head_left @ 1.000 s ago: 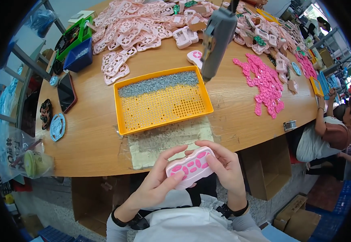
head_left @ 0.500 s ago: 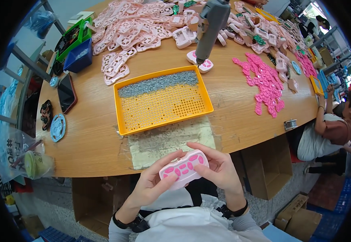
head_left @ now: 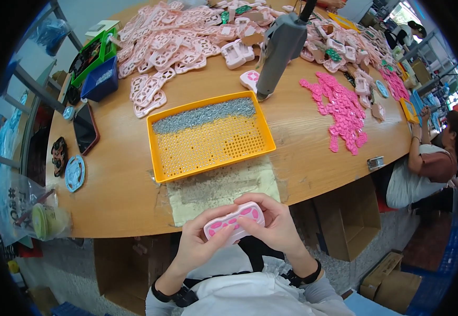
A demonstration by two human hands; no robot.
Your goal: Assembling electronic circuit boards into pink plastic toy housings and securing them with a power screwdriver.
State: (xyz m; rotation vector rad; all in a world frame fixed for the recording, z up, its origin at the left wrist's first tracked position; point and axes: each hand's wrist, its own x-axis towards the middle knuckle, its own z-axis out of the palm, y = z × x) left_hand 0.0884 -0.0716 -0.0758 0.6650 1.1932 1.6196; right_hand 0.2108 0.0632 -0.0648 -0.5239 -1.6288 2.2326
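Note:
Between both hands I hold a light pink toy game controller (head_left: 232, 223) with darker pink buttons, its button face tilted up. My left hand (head_left: 199, 238) grips its left end, thumb on the buttons. My right hand (head_left: 272, 224) grips the right end, its thumb also pressing on the face. The controller is just off the table's near edge, before a worn pale mat (head_left: 226, 192). Beyond that lies a yellow perforated tray (head_left: 213, 167) with many small screws (head_left: 202, 114) along its far side. A grey electric screwdriver (head_left: 281, 52) hangs over another pink controller (head_left: 249, 80).
Pink plastic shells (head_left: 171, 37) are heaped at the back. Bright pink button pieces (head_left: 339, 113) lie at right. On the left are a phone (head_left: 86, 129), a blue bin (head_left: 101, 79), a green bin (head_left: 89, 58) and a bagged cup (head_left: 43, 221). Another person (head_left: 431, 158) sits at far right.
The controller has tilted and moved slightly left and down in my hands, my right thumb sliding across its face. The hanging screwdriver now stands more slanted.

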